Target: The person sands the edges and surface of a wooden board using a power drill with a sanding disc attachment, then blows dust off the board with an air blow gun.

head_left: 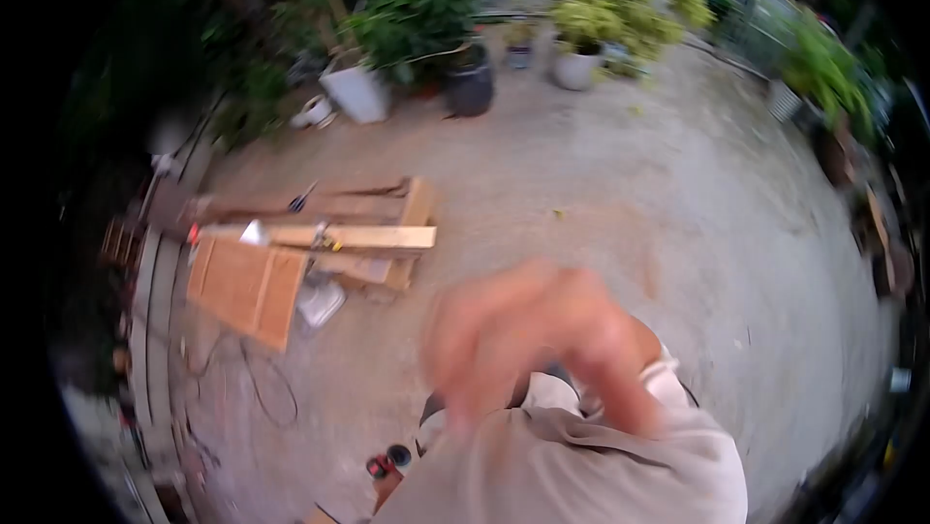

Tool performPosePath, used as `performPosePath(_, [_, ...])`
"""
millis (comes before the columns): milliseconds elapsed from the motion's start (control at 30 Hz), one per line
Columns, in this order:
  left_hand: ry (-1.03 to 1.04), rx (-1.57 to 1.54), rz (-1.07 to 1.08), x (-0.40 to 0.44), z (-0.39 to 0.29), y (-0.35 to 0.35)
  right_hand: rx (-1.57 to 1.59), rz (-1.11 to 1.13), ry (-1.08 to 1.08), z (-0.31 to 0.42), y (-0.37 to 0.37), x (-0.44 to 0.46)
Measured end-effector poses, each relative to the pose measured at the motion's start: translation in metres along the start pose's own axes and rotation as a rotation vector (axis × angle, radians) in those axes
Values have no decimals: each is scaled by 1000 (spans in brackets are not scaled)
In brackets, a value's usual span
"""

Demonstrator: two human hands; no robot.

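Observation:
My right hand [542,330] is raised close to the camera, in front of my light shirt [572,466]. It is smeared by motion. The fingers look bent, but whether they hold anything cannot be made out. Low at the left of my body, my left hand [387,491] shows only in part, closed on a red and black power tool [380,466]. The tool's exact kind is too small and blurred to tell.
On the concrete floor [552,166] at the left lie wooden boards [378,236], a wooden panel [250,284], a whitish item [321,302] and a dark cable [271,390]. Potted plants, including a white pot [576,69] and a dark pot [470,86], line the far side.

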State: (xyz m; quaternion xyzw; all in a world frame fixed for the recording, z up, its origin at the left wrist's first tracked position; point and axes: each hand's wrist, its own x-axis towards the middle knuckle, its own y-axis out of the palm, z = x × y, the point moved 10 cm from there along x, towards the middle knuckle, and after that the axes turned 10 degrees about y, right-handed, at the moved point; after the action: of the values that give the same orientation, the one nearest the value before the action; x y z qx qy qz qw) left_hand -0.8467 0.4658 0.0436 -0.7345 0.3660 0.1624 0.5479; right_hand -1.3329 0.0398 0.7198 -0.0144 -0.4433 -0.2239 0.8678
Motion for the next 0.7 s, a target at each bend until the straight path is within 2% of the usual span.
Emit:
performPosePath(67, [-32, -13, -29, -7, 10, -7, -52, -192, 476, -90, -57, -52])
performPosePath(100, [-38, -17, -45, -13, 13, -14, -24, -275, 789, -154, -84, -98])
performPosePath(133, [-49, -22, -61, -21, 15, -18, -119, -336, 1011, -214, -102, -145])
performPosePath(167, [35, 33, -111, -33, -1, -26, -317, -363, 1230, -282, -122, -225])
performPosePath(200, [-26, -20, -124, -42, -2, -28, -419, -355, 1448, -333, -121, -302])
performPosePath(233, [-59, -38, -131, -45, 5, -25, -615, -184, 1687, -367, -111, -363])
performPosePath(267, [-90, -45, -135, -48, 15, -27, -602, -50, 1805, -433, -101, -467])
performPosePath(333, [-116, -15, -129, -52, 40, -31, -304, 606, 1827, -511, -23, -613])
performPosePath(367, [-126, 5, -123, -54, 58, -30, -477, 669, 2009, -506, -5, -652])
performPosePath(433, [-178, -26, -113, -70, 84, -33, 134, 300, 2130, -560, 22, -753])
performPosePath(467, [-198, -45, -108, -77, 95, -33, 305, 114, 2423, -546, 21, -754])
performPosePath(533, [-326, -213, -147, -93, 130, -30, -137, 488, 2082, -604, 5, -764])
performPosePath(600, [-268, -382, -237, -90, 161, -23, 56, 527, 2301, -553, 20, -667])
performPosePath(633, [-353, -348, -205, -89, 191, -13, 0, 526, 2365, -556, 23, -649])
performPosePath(667, [-436, -314, -169, -90, 220, -4, 30, 641, 2292, -598, 27, -678])
performPosePath(700, [-500, -304, -136, -90, 241, -8, 138, 624, 2356, -601, 39, -663])
